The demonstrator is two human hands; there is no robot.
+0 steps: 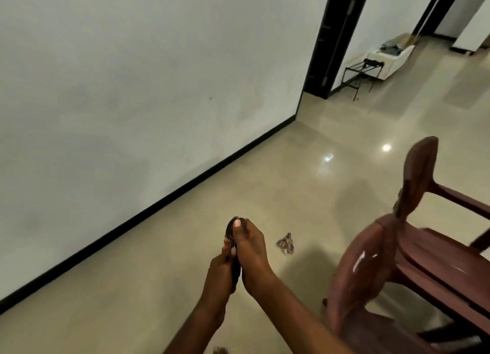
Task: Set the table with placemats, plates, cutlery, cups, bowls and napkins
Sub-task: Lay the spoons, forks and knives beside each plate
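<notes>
Both my hands are held together in front of me over the floor. Between them is a thin dark object (230,230), seen edge-on; what it is I cannot tell. My left hand (221,272) grips its lower part, with the fingertips curled over its edge. My right hand (252,253) holds the upper part, with the thumb pressed along its top edge. No table, placemat, plate, cutlery, cup, bowl or napkin can be made out in this view.
A reddish-brown plastic chair (413,250) stands close on my right. A small crumpled scrap (285,243) lies on the beige tiled floor. A white wall with a black skirting runs along the left. Far off are a doorway (336,37) and a black metal rack (360,72).
</notes>
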